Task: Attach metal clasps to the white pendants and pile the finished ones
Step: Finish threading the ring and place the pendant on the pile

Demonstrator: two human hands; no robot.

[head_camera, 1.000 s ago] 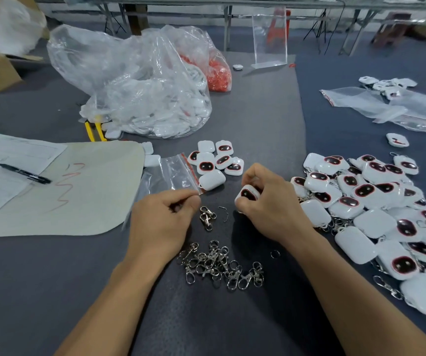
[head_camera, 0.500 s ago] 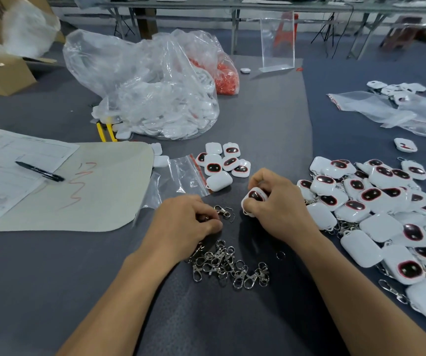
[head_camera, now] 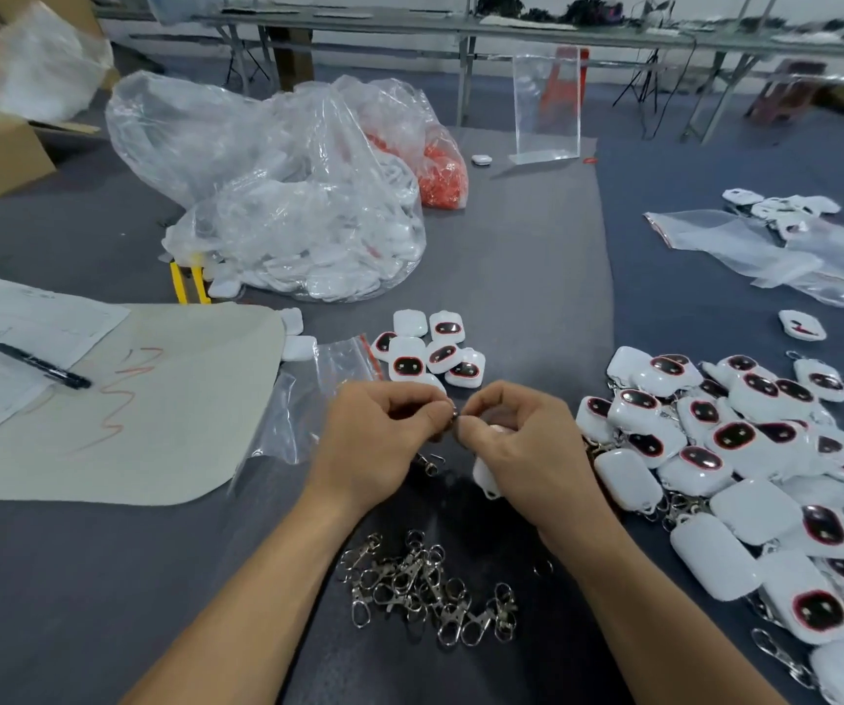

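The likeliest slip is at the join: the clasp [head_camera: 454, 417] is tiny and pinched only at the fingertips, so a small twist could spring it loose into the heap of spare clasps [head_camera: 430, 590] at six o'clock; or its ring could close without catching the pendant's loop, which is hidden from view. The left hand [head_camera: 374, 442] has thumb and forefinger pressed together on the clasp, its other fingers curled; the right hand [head_camera: 529, 452] pinches toward the same spot and holds a white pendant [head_camera: 485, 479] tucked under its palm, mostly covered. The hands meet fingertip to fingertip; finished pendants [head_camera: 715, 450] lie piled at three o'clock, bare pendants [head_camera: 435, 351] at twelve.
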